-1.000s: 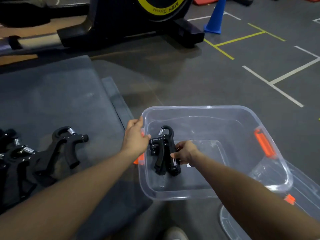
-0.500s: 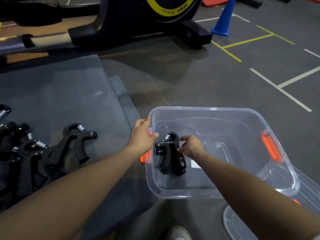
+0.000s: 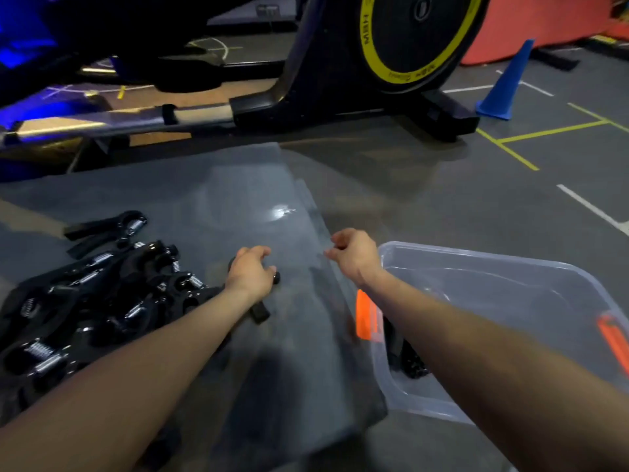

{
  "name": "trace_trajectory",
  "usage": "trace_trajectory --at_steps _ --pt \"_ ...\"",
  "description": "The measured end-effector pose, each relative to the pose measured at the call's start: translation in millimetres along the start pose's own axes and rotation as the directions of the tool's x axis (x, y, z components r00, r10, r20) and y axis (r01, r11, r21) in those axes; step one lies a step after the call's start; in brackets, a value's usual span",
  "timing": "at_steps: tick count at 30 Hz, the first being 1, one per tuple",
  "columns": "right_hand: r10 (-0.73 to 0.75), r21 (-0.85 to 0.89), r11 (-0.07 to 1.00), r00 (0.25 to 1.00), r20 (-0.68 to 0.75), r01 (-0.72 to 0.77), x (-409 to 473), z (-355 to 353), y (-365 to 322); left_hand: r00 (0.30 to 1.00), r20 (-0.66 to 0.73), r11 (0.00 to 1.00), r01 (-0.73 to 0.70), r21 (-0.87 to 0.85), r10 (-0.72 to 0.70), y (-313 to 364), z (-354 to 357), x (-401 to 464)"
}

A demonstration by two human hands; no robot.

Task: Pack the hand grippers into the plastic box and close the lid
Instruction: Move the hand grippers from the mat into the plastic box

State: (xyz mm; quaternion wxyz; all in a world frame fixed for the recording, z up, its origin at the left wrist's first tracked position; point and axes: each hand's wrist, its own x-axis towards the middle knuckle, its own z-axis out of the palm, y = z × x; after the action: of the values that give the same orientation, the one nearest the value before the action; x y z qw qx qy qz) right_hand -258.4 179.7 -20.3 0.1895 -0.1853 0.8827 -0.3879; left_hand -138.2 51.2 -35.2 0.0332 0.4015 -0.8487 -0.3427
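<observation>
The left hand (image 3: 250,274) curls round a gripper (image 3: 260,310) on the mat (image 3: 238,199), while the right hand (image 3: 354,255) hangs loosely curled, holding nothing, beside the box (image 3: 510,267).

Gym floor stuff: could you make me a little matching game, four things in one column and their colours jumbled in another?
Things:
1. cone
2. latch on the plastic box
3. ring on the exercise machine's wheel
4. hand grippers piled on the mat

Colours:
A. black
B. yellow
C. blue
D. orange

Pairs: 1-C, 2-D, 3-B, 4-A
</observation>
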Motion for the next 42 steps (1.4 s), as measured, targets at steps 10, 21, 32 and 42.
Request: trace_trajectory --at_steps 10,21,32,42 --pt "0.054 -0.257 0.966 0.940 0.337 0.037 -22 117 -38 0.994 -0.030 0.995 0.101 0.025 -0.101 -65 -41 13" --pt "0.139 -0.258 0.964 0.944 0.299 -0.060 -19 107 -30 0.988 0.042 0.985 0.150 -0.082 -0.147 -65 -43 15" --pt "0.025 0.457 0.870 0.941 0.337 -0.187 -25 31 -44 0.961 0.239 0.737 0.262 -0.623 -0.140 5 -25 -1" --pt "0.028 0.543 0.822 0.965 0.260 -0.170 -35 -37 -11 0.914 0.404 0.559 0.322 -0.764 0.026 78 3 -26"
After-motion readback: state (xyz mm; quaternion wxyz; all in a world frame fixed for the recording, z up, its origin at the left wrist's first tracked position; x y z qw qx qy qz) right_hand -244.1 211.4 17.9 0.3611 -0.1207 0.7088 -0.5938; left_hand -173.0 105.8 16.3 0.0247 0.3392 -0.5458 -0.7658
